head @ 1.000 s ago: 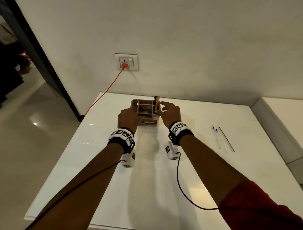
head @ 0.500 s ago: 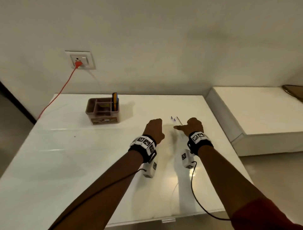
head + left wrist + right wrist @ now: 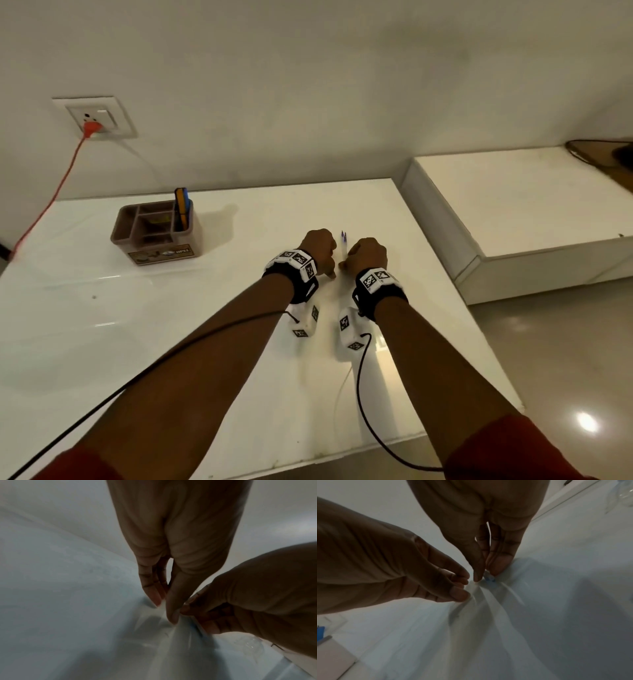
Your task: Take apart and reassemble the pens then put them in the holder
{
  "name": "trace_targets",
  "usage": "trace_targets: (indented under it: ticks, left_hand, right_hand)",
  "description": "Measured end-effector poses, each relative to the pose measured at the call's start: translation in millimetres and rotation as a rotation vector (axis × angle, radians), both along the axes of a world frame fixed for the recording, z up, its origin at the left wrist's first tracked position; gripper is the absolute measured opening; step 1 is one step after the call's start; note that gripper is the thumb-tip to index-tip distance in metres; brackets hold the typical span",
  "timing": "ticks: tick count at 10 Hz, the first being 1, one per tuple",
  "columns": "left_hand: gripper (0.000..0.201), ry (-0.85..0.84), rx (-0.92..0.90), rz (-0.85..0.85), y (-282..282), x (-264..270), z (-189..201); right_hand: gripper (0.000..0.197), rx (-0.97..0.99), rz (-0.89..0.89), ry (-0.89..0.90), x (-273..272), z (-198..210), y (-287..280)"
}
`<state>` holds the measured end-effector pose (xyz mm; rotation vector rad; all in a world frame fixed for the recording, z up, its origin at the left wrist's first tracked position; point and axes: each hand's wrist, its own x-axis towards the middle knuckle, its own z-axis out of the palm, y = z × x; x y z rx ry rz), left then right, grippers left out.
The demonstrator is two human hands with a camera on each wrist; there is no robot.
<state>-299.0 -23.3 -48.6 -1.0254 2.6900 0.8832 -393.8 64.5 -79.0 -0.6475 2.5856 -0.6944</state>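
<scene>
Two clear pens with blue tips lie side by side on the white table, right of centre. My right hand is down on them, and in the right wrist view its thumb and fingers pinch a clear pen with a blue part. My left hand is just left of the pens, and its fairly straight fingertips touch the table without holding anything. The brown pen holder stands at the back left, well clear of both hands.
A blue and orange item stands in the holder's right compartment. An orange cord runs from the wall socket down past the table's left end. A raised white ledge borders the table on the right, with floor beyond its front corner.
Both hands left the holder and moved right to the pens. The view swung right with them. The right hand's fingers closed on a pen.
</scene>
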Motion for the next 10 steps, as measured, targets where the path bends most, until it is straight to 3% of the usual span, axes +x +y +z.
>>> trace_targets:
  ticks: [2,3,5,7,10]
  left_hand:
    - [0.059,-0.006,0.034,-0.088,38.8,-24.4,0.6]
    - [0.078,-0.001,0.038,-0.142,57.1,-34.1,-3.3]
    - [0.080,-0.012,-0.075,-0.263,78.0,-46.2,-7.9]
    - [0.072,-0.097,-0.198,-0.297,82.4,-51.1,-5.2]
    - [0.069,-0.138,-0.197,-0.322,86.4,-34.0,1.2]
  right_hand:
    - [0.026,-0.021,-0.132,-0.001,-18.1,0.0,41.2]
    - [0.029,-0.025,-0.164,-0.007,-32.7,0.5,68.4]
    - [0.035,-0.131,-0.199,-0.005,-46.0,-1.6,104.7]
    - [0.035,-0.195,-0.205,-0.035,-41.9,-2.0,110.4]
    - [0.039,-0.222,-0.270,-0.034,-36.3,-1.9,117.7]
